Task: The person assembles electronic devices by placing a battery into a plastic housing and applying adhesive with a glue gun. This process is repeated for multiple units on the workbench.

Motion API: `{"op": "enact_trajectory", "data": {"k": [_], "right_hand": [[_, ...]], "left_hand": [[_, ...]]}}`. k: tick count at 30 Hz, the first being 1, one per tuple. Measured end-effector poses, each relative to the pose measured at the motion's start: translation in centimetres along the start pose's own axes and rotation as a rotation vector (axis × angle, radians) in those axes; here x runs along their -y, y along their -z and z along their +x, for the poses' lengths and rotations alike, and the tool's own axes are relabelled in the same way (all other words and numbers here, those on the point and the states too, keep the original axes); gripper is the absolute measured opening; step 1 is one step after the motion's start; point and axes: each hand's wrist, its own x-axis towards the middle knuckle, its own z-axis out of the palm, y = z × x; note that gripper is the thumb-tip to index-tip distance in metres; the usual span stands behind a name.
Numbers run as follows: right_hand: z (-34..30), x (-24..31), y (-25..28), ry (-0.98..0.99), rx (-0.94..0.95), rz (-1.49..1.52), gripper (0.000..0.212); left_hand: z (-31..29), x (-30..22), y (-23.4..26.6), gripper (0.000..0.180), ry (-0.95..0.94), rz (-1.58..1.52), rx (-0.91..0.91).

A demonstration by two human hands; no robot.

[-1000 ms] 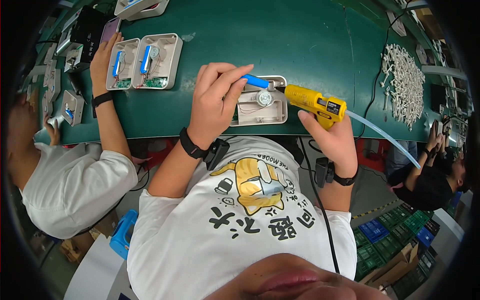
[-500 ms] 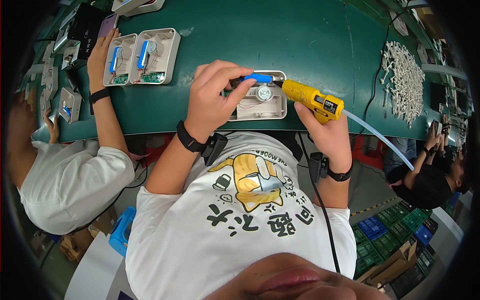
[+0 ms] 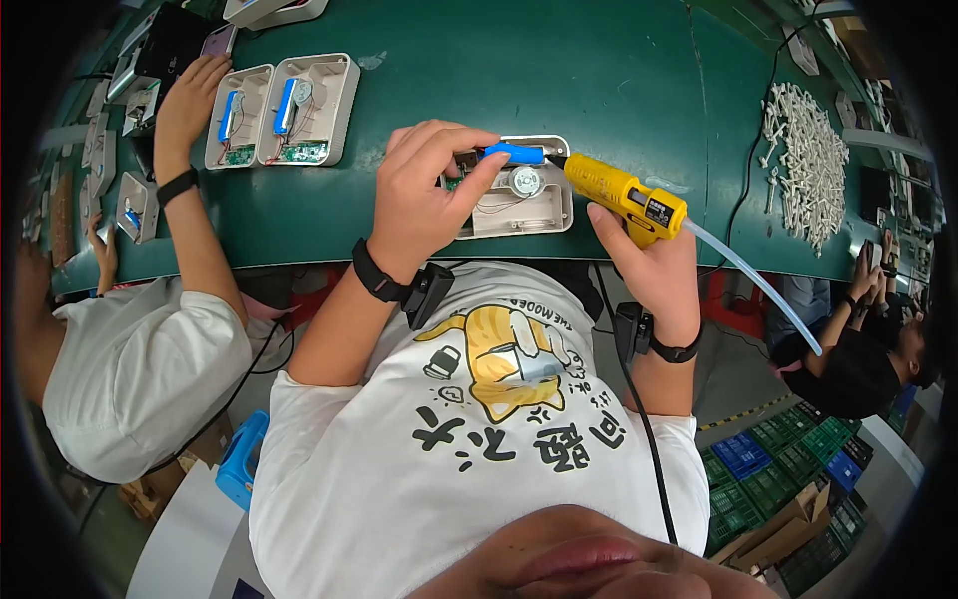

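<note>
My left hand [image 3: 431, 185] pinches one end of a blue cylindrical battery [image 3: 521, 154] over a white plastic housing [image 3: 547, 222]. Inside that housing sit a round silvery speaker-like disc [image 3: 526, 182] with thin wires, and part of a green circuit board that my fingers mostly cover. My right hand [image 3: 644, 262] is wrapped round the handle of a yellow hot glue gun [image 3: 611, 192]. The gun's dark nozzle is at the battery's right end; whether they touch I cannot tell. A pale glue stick [image 3: 753, 277] trails out of the gun's back.
Two joined white housings [image 3: 339, 130] with batteries and boards lie to the left, near a co-worker's arm [image 3: 200, 220]. A pile of white screw-like parts [image 3: 803, 165] covers the right of the green table [image 3: 559, 70]. A black cable [image 3: 746, 170] runs down beside it.
My hands, the battery and the glue gun stay almost in place; the glue stick's free end has dipped slightly. At left, the co-worker's arm has shifted left and upward.
</note>
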Motion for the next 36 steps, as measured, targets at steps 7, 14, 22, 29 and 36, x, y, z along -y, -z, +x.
{"op": "enact_trajectory", "data": {"k": [7, 14, 22, 29, 36], "right_hand": [[1.1, -0.4, 0.1, -0.031, 0.095, -0.052, 0.032], [0.8, 0.1, 0.7, -0.087, 0.13, -0.087, 0.033], [0.3, 0.0, 1.4, -0.146, 0.16, -0.117, 0.035], [0.4, 0.0, 1.1, -0.11, 0.1, 0.037, 0.035], [2.2, -0.8, 0.8, -0.081, 0.149, 0.026, 0.034]], "left_hand": [[-0.2, 0.3, 0.1, 0.023, -0.003, 0.01, -0.011], [-0.2, 0.2, -0.2, 0.021, 0.052, -0.012, -0.037], [-0.3, 0.2, -0.1, 0.019, 0.066, -0.037, -0.004], [0.2, 0.3, 0.3, 0.016, 0.003, 0.084, -0.005], [0.6, 0.5, 0.5, 0.012, 0.309, -0.055, 0.171]]}}
